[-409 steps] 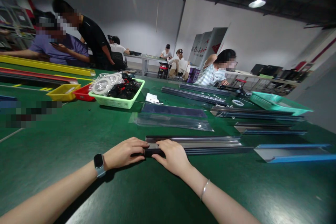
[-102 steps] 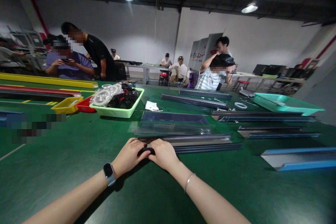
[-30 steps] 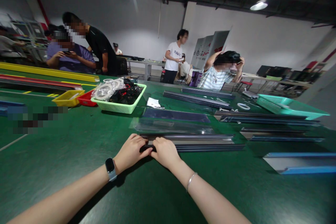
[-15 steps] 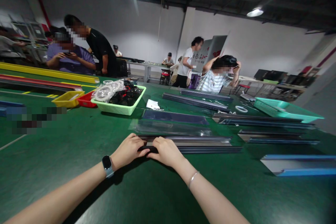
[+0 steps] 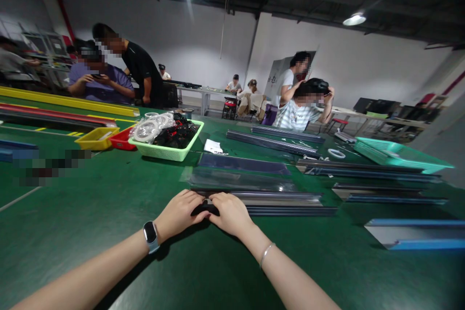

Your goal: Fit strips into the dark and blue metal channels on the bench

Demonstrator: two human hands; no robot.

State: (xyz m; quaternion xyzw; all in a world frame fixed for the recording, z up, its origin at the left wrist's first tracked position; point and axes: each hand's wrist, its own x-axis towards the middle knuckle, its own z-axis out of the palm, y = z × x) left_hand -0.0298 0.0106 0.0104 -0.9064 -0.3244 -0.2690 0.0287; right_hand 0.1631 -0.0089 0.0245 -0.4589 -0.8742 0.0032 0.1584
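Observation:
A long dark channel profile [image 5: 286, 210] lies lengthwise in front of me, its inner face greyish. At its left end my left hand [image 5: 182, 212] is closed, with fingers over the far edge and thumb on the near side. Close beside it, my right hand [image 5: 229, 212] grips the same end, thumbs almost meeting. Between the hands shows a small black piece [image 5: 210, 209] at the profile's end; its shape is mostly covered by my fingers. Just beyond lie a clear plastic strip [image 5: 240, 180] and a dark bluish flat strip [image 5: 243, 163].
On the green table [image 5: 145, 261], more dark profiles [image 5: 366, 170] and a blue-edged profile [image 5: 417, 235] lie to the right. A light-green basket [image 5: 170, 152] holds black parts and bagged white rings. Teal trays [image 5: 403, 155] stand far right. Co-workers sit and stand beyond the table.
My hands stay at the profile's left end, with slightly more of the black piece showing between them. A standing person in white has moved right, behind the seated person in stripes.

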